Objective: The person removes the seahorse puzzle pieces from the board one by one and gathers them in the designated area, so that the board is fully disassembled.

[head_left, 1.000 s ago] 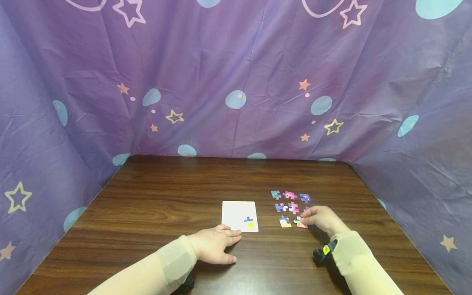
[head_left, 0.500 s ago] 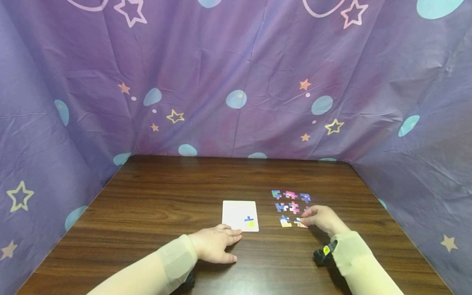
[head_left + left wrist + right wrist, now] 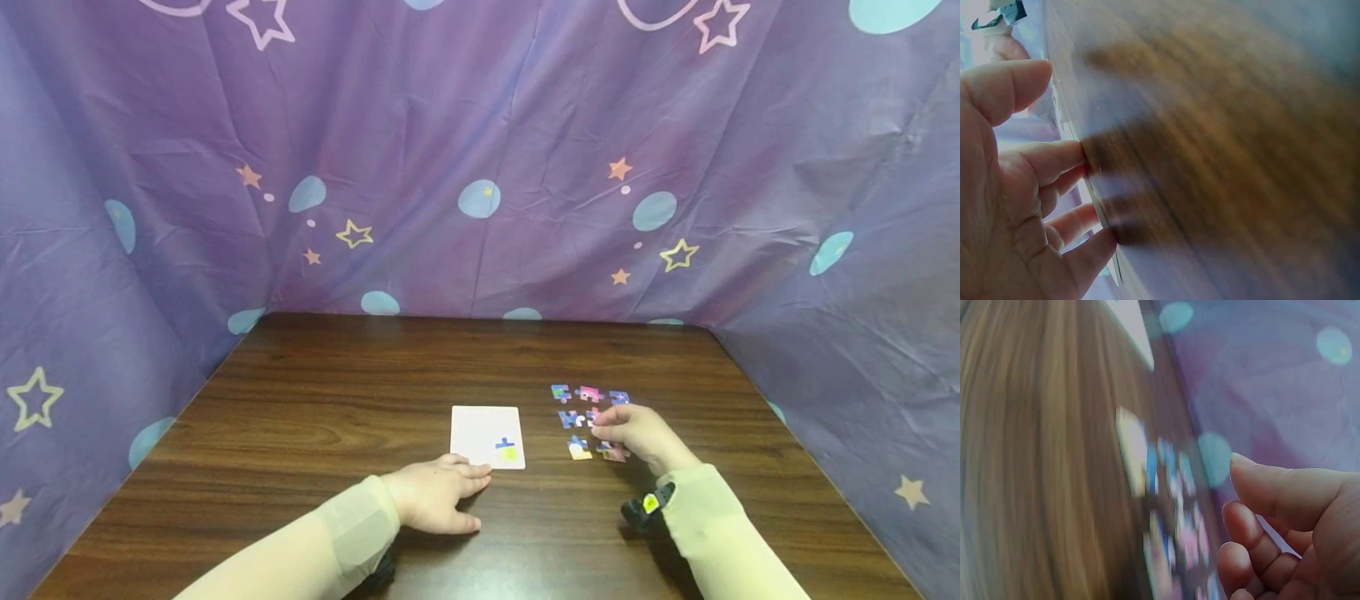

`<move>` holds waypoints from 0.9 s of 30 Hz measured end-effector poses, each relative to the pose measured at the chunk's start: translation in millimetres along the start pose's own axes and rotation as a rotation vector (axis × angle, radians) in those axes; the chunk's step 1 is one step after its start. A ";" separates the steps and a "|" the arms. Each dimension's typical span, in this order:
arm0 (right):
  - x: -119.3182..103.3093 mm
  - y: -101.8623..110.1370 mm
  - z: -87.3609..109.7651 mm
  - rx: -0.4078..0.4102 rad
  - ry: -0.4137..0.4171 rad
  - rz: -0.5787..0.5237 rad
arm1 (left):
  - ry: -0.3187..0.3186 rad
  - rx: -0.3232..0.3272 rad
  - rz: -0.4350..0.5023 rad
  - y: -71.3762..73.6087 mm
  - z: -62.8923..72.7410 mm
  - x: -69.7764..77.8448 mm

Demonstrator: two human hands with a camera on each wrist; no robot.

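My left hand (image 3: 438,497) rests on the table, its fingertips at the near edge of a white square puzzle board (image 3: 476,429). In the left wrist view those fingertips (image 3: 1079,150) touch the board's edge. One blue and yellow jigsaw piece (image 3: 507,452) lies in the board's near right corner. My right hand (image 3: 643,435) hovers over several loose jigsaw pieces to the right. Its thumb (image 3: 1272,487) and fingers are bent, with a gap between them and no piece seen in them. Partly under it lie a pinkish jigsaw piece (image 3: 618,455) and others; a yellow-white piece (image 3: 578,448) shows fully.
The pieces lie in rough rows on the brown wooden table (image 3: 345,375), right of the board. A purple curtain (image 3: 420,167) with stars and dots hangs behind and along both sides. A black wrist camera (image 3: 637,512) sits below the right wrist.
My right hand has left the pinkish piece at the near right and moved up and left over the middle pieces. The left hand has stayed at the board.
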State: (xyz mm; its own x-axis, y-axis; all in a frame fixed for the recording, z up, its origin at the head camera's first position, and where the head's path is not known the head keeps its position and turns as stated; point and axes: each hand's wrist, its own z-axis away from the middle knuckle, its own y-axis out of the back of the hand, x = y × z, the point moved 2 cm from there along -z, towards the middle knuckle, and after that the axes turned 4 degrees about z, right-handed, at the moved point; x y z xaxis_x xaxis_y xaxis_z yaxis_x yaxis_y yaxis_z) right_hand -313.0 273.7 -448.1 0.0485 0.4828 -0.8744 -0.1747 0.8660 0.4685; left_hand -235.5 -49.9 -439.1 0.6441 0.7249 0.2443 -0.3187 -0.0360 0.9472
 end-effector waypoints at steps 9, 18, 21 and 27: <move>-35.1 -52.7 -10.3 -0.044 0.049 0.036 | 0.002 -0.005 0.010 0.2 0.4 0.0; -49.3 -105.5 -22.3 -0.043 0.098 0.020 | -0.006 -0.008 0.009 0.7 0.9 -0.4; -49.6 -115.5 -21.8 -0.046 0.099 0.037 | -0.009 -0.008 0.009 0.5 0.7 -0.3; -49.6 -124.1 -19.4 -0.010 0.129 0.169 | -0.007 0.003 -0.001 0.3 0.5 -0.4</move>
State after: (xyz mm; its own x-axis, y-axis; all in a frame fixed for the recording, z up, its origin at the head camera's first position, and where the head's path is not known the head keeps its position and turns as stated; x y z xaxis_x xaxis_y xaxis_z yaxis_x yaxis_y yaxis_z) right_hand -312.8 139.8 -465.3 -0.1083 0.5998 -0.7928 -0.1794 0.7726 0.6091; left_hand -235.4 -50.5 -438.8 0.6496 0.7199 0.2444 -0.3155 -0.0373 0.9482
